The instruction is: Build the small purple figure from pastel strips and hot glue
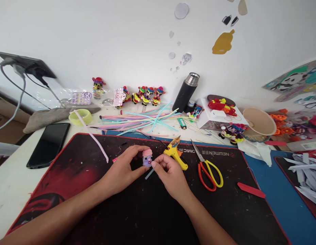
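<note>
Small pink-and-lavender fuzzy-looking figure (147,160) sits toward seven o'clock of view centre, above black mat (132,211). Left hand (127,162): grip pinches figure between thumb and fingers. Right hand (170,173): fingertips meet at figure's four o'clock; cannot tell what they pinch. I'd hold figure steady without crushing it, right wrist clear of yellow plastic glue gun (177,155) at three o'clock. Figure's underside hidden; thin grey-blue strip (149,174) at six o'clock, held or lying, unclear.
</note>
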{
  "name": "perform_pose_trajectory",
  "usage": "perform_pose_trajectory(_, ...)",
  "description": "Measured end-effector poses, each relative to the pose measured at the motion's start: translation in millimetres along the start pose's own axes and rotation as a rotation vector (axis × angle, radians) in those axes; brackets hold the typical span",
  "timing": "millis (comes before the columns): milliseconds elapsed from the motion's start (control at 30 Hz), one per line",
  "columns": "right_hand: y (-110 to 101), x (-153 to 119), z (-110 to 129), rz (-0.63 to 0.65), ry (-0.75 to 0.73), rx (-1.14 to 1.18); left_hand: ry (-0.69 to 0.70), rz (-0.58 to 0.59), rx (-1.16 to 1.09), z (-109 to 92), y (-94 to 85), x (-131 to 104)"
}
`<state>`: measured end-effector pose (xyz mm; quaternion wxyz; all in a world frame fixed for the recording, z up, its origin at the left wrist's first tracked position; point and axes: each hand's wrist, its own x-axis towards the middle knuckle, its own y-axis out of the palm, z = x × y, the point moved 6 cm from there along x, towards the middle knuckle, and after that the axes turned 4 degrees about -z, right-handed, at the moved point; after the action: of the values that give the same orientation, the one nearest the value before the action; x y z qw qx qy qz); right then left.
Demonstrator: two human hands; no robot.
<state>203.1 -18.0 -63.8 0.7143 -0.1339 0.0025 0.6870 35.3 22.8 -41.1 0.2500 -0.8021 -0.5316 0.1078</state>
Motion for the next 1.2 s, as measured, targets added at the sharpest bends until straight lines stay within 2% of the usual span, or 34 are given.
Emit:
perform_pose_trajectory(333,-1.7,-2.4,-0.9,-0.041,-0.024,0.045,-0.047,0.02,-0.045,3.5,2.4,0.1)
perform_pose_trajectory(767,-0.2,-1.6,2.2,-0.032,-0.046,-0.001,-0.011,0.0,-0.019,-1.6,0.9,1.4)
perform_pose_trajectory(1200,0.2,-2.3,1.8,-0.022,-0.067,-0.005,-0.028,0.027,-0.009,-0.7,2.5,-0.1)
